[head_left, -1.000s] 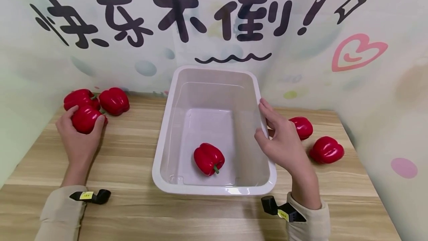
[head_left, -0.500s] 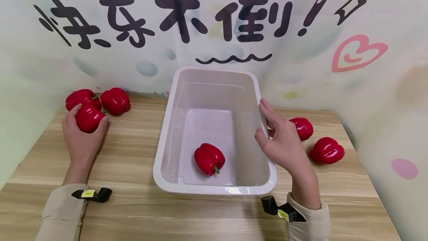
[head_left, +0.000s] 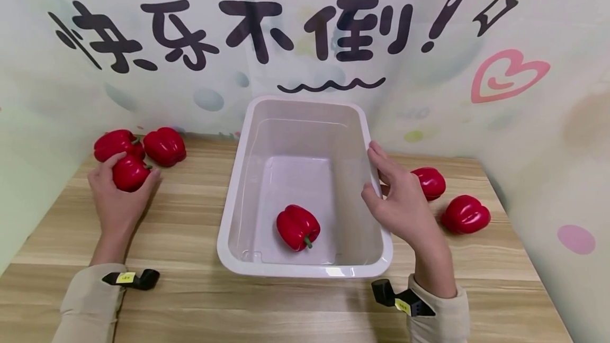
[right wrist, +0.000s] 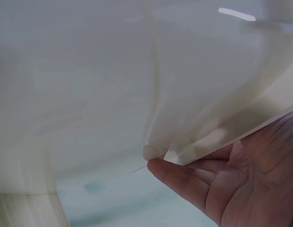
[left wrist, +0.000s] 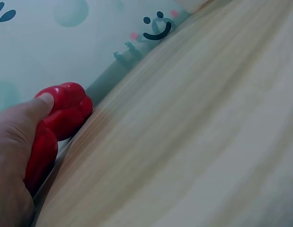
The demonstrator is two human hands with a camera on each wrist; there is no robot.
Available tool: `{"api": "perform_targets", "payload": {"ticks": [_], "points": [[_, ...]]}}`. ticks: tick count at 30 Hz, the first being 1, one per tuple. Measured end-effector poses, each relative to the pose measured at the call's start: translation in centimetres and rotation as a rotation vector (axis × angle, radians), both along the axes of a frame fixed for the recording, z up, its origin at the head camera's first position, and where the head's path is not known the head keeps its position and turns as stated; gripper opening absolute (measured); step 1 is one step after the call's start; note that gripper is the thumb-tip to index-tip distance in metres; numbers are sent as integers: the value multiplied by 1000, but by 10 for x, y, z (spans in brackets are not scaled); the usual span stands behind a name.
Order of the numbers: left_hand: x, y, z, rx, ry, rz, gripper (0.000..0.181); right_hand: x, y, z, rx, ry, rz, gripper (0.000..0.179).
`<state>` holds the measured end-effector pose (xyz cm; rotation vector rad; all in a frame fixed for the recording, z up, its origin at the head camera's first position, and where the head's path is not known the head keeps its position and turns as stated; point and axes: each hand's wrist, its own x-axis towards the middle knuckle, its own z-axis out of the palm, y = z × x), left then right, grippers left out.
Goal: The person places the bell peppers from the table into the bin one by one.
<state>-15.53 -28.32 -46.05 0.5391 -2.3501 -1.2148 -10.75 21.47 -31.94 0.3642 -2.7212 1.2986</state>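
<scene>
Gripping the held pepper (head_left: 131, 173) between thumb and fingers of the left hand (head_left: 116, 202) — shifted slightly tubward over the last second, so probably secured, though well apart from the tub (head_left: 305, 270). Holding the tub's right rim with the right hand (head_left: 402, 205), just as before. Can see one loose pepper (head_left: 295, 226) unmoved inside, two back peppers (head_left: 164, 146) beyond the left grip — and two right-side peppers (head_left: 465, 214) near the other.

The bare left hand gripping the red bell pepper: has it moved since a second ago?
Yes, slightly rightward, toward the white plastic bin: in the head view, the left hand is now closer to the grey-blue round wall spot.
</scene>
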Motion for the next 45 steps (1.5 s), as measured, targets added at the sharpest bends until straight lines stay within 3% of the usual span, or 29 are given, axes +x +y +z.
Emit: {"api": "perform_targets", "payload": {"ticks": [8, 13, 20, 29, 37, 45], "points": [[0, 2, -3, 12, 59, 38, 64, 0, 0, -1, 4, -4, -3, 66], [1, 1, -3, -28, 87, 18, 65, 0, 0, 0, 1, -4, 0, 66], [0, -1, -3, -52, 49, 14, 75, -1, -1, 0, 2, -1, 0, 66], [1, 1, -2, -102, 90, 48, 68, 0, -1, 1, 6, -5, -1, 67], [2, 2, -2, -12, 141, 90, 56, 1, 0, 1, 14, -2, -4, 66], [3, 6, 8, 99, 123, -15, 63, 1, 0, 0, 0, -2, 5, 67]]}}
